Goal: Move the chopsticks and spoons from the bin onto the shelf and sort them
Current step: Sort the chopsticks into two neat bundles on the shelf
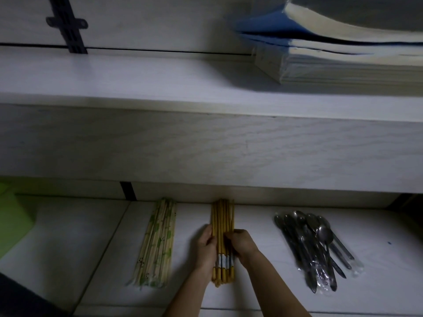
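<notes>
Your left hand [207, 245] and right hand [241, 244] are pressed against either side of the yellow chopsticks [223, 227], squeezing the bundle together on the shelf [263, 282]. Judgement: keep the palms flat and parallel, nudge the far tips toward the back wall so the ends line up, then let go gently so no stick rolls. Left of the yellow chopsticks lie the paper-wrapped chopsticks [158, 243], near but apart. Right of them, well apart, lie the wrapped spoons [315, 248], loosely fanned. The bin is not in view; contents unknown.
</notes>
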### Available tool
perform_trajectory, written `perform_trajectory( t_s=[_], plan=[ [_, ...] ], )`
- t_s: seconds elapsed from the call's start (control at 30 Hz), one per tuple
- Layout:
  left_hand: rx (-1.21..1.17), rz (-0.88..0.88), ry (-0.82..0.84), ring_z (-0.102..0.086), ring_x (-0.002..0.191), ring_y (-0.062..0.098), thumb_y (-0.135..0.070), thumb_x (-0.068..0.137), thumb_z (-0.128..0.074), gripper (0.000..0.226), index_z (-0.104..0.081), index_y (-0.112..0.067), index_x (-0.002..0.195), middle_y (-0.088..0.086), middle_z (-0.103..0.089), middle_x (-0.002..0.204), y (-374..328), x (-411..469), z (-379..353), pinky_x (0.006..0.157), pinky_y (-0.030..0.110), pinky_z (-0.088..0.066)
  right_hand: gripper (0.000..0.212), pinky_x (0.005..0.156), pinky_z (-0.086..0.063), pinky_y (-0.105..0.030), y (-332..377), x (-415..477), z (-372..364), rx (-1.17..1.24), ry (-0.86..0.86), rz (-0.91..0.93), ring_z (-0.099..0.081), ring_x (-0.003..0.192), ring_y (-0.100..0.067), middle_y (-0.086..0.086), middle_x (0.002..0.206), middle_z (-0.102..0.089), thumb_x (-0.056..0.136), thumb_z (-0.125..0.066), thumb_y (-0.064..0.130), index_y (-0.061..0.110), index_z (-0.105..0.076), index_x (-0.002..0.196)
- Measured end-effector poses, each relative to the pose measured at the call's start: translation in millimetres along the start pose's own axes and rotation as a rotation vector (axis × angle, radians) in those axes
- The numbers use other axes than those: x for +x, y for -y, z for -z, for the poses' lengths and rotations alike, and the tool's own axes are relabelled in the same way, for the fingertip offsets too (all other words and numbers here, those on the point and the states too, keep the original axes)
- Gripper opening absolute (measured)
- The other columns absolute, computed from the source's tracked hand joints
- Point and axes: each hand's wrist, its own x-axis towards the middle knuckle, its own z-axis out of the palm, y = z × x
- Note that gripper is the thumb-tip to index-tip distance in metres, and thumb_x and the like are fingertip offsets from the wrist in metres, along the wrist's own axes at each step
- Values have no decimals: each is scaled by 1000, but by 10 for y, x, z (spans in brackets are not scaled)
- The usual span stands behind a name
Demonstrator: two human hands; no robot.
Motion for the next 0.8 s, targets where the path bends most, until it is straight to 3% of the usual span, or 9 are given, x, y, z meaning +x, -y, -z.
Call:
perform_trajectory(
  t_s=[0.07,0.13,0.23,0.3,0.47,0.57,0.67,0.73,0.8],
  plan=[
    [26,-10,5,-62,102,25,-5,98,-34,40,-44,-14,136,12,-57,126,-14,-13,-2,81,32,-54,25,87,-54,-40,-5,10,19,-51,-22,16,-62,101,-35,-25,107,-64,92,-43,4,-7,-57,110],
    [69,-28,8,-58,108,23,-4,98,-33,43,-40,-14,139,10,-53,132,-30,-20,-1,85,30,-51,25,82,-54,-36,-17,-2,37,-57,-17,24,-62,98,-33,-22,104,-64,92,-42,3,-6,-58,108],
    [132,-65,8,-52,122,24,-3,98,-34,45,-36,-14,142,10,-48,140,-9,0,-2,100,37,-46,25,73,-53,-29,-44,-43,67,-59,-9,54,-62,93,-29,-15,95,-64,92,-40,1,-2,-59,108],
    [156,-73,10,-51,123,25,-4,98,-34,46,-34,-15,142,9,-46,141,7,4,0,104,40,-44,25,81,-55,-35,-71,-45,95,-78,-29,77,-63,96,-30,-18,102,-65,91,-41,1,-1,-60,108],
    [235,-114,23,-59,109,21,-4,98,-30,47,-32,-19,143,8,-48,138,32,-1,28,97,42,-49,25,70,-53,-26,-99,-116,184,-56,-25,121,-63,88,-23,-12,93,-65,91,-38,-2,6,-61,94],
    [334,-125,18,-58,111,22,-2,97,-31,51,-31,-24,144,9,-44,142,42,11,72,92,41,-53,27,83,-55,-34,-142,-156,196,-94,0,158,-63,98,-24,-12,107,-64,93,-37,3,8,-57,111],
    [429,-176,23,-53,114,9,2,95,-32,55,-30,-23,144,4,-34,150,49,13,139,78,14,-53,36,97,-50,-42,-229,-176,208,-192,12,204,-58,111,-24,-10,125,-57,94,-39,12,12,-46,129],
    [476,-209,24,-47,105,-2,4,95,-33,55,-30,-20,145,1,-29,152,32,1,170,62,-1,-45,29,91,-51,-33,-272,-217,223,-244,-11,246,-57,107,-19,-4,120,-56,95,-39,10,17,-46,123],
    [493,-210,21,-45,105,-1,4,95,-33,54,-30,-18,145,2,-30,152,30,-6,202,60,-1,-45,25,79,-51,-22,-315,-257,242,-258,-5,283,-57,98,-12,1,111,-54,96,-38,9,25,-43,115]
  ],
)
